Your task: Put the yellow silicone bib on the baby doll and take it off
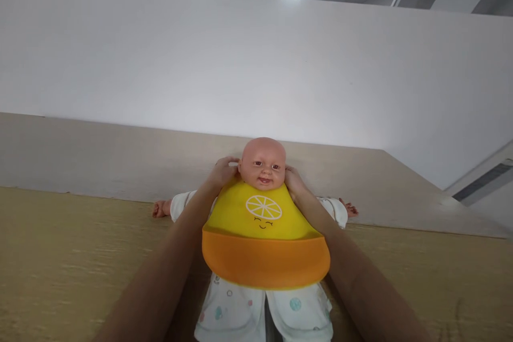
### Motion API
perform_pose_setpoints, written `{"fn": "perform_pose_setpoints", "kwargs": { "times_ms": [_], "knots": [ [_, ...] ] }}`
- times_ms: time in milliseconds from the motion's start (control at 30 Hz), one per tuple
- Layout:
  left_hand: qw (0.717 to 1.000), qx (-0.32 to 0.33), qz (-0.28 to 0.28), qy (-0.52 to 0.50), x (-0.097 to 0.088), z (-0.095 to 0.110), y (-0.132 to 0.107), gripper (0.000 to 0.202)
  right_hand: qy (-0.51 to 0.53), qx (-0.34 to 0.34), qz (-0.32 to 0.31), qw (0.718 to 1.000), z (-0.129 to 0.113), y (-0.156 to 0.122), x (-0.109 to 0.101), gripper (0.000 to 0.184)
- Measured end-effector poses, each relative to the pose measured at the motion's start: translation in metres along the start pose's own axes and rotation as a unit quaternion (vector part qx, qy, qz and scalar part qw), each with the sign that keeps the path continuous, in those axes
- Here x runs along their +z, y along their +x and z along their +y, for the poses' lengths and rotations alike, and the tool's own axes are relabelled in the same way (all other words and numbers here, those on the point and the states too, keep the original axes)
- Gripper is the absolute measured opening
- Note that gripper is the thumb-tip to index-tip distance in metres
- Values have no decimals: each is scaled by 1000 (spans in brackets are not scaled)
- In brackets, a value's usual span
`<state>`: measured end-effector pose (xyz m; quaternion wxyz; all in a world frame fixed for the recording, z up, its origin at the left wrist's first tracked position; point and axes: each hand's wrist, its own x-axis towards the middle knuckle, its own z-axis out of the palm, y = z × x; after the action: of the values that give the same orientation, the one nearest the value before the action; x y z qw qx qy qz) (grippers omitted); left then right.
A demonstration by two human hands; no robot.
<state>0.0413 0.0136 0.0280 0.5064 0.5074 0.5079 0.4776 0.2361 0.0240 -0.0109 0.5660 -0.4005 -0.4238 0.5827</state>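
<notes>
A baby doll [263, 159] lies face up with its arms spread, dressed in white clothes with a pastel print [234, 304]. Over its chest is a yellow bib [232, 208] with a lemon slice and smiling face, ending in an orange catch pocket [266, 262]. My left hand [224, 171] is beside the doll's neck on the left, fingers curled in at the bib's upper edge. On the other side, my right hand [294, 181] holds the bib near the neck. Both sets of fingertips, and the bib's ends, are hidden behind the doll's head and neck.
The doll lies on a yellowish-brown wood-grain surface [80, 256]. Behind it runs a paler greyish strip [100, 157], and beyond that stands a white partition [256, 64]. A dark slotted fixture [484, 179] is at the far right.
</notes>
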Motion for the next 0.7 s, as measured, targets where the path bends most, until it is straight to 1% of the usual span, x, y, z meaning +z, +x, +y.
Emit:
{"fn": "perform_pose_setpoints", "kwargs": {
  "times_ms": [67, 100, 167, 233, 300, 400, 567, 633, 700],
  "knots": [
    [999, 38, -1, 18, 1, 1, 1, 28, -13, 0, 11, 1000, -5, 2, -1, 20],
    [999, 44, -6, 27, 1, 0, 2, 29, -31, -3, 21, 999, -8, 3, -1, 21],
    [999, 33, -10, 39, 0, -1, 2, 25, -91, -15, 48, 995, -14, 5, -3, 26],
    [999, 14, 1, 41, -1, -3, 2, 24, -157, -25, 68, 985, -21, 6, -4, 32],
    [999, 5, 8, 38, -2, -4, 1, 26, -189, -20, 74, 979, -25, 7, -4, 35],
    [997, 8, 26, 76, -4, -4, 1, 27, -168, 4, 54, 984, -27, 6, -2, 33],
    [980, 29, 71, 184, -7, -1, 3, 29, -89, 19, -14, 996, -21, 1, -2, 30],
    [974, 46, 79, 205, -8, -1, 4, 32, -73, 25, -31, 997, -20, -1, -3, 29],
    [971, 64, 82, 213, -9, -1, 4, 35, -72, 31, -35, 996, -21, -4, -5, 30]
  ]
}}
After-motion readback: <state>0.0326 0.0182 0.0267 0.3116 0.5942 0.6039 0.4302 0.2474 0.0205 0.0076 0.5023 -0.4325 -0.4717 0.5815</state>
